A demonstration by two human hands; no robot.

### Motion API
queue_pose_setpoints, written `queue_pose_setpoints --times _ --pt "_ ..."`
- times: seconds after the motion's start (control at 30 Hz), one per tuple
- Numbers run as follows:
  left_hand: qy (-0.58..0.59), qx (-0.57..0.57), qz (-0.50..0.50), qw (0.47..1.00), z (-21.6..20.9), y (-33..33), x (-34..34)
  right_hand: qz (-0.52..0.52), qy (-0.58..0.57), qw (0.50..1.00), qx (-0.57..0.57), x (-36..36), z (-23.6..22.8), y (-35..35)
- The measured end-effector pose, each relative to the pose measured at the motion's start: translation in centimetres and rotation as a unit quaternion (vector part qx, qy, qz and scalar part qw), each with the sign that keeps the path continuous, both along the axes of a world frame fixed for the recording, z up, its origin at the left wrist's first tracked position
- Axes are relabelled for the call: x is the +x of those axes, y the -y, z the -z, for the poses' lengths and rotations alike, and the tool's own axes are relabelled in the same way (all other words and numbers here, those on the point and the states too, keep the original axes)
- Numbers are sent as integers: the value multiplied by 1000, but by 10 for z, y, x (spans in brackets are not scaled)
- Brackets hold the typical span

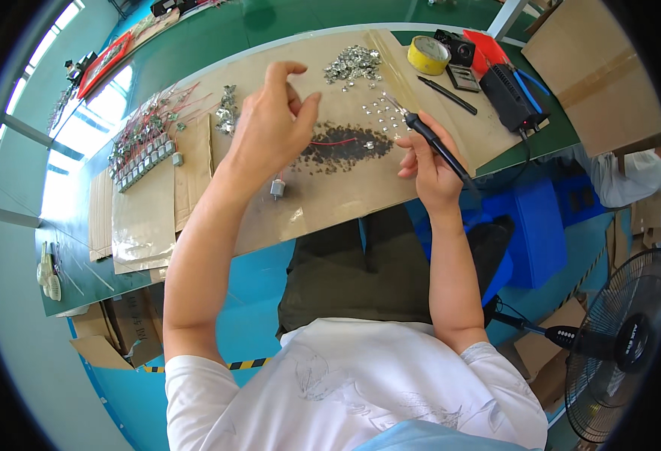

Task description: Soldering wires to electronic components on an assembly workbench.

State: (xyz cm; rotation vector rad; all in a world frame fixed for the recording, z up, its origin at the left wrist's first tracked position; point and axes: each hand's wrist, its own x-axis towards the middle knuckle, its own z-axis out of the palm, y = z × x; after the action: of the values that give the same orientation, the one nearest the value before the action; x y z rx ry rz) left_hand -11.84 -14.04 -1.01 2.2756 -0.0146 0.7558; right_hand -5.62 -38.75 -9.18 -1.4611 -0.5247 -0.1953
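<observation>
In my right hand (437, 177) is a black-handled soldering iron (442, 149), held like a pen with its metal tip pointing up and left. My left hand (274, 120) hovers over the cardboard (308, 225), thumb and index finger apart, nothing visible between them. Just below its wrist lies a small silver motor (278, 188). A red wire (334, 142) runs across a dark, scorched patch (323, 159) toward a small metal part (369, 145). Several similar metal parts (383, 113) are scattered near the iron's tip, with a larger heap (353, 64) behind them.
Rows of motors with red wires (146, 161) stand at left; another metal pile (227, 113) lies beside them. At back right are yellow tape (428, 55), a black pen-like tool (448, 95) and a black soldering station (512, 98). A fan (620, 342) stands at lower right.
</observation>
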Motion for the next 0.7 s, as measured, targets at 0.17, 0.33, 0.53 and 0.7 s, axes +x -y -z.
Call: queue_pose_setpoints --times 0.17,0.33,0.53,0.7 --pt "-35 -66 44 996 16 21 18 25 12 998 59 -8 9 5" --pt "-85 -96 46 991 48 28 15 53 71 996 12 -6 15 8" --pt "-116 -20 78 990 55 30 14 63 117 990 -49 -9 11 10" --pt "-131 21 72 989 55 33 12 51 141 985 -85 -9 11 14"
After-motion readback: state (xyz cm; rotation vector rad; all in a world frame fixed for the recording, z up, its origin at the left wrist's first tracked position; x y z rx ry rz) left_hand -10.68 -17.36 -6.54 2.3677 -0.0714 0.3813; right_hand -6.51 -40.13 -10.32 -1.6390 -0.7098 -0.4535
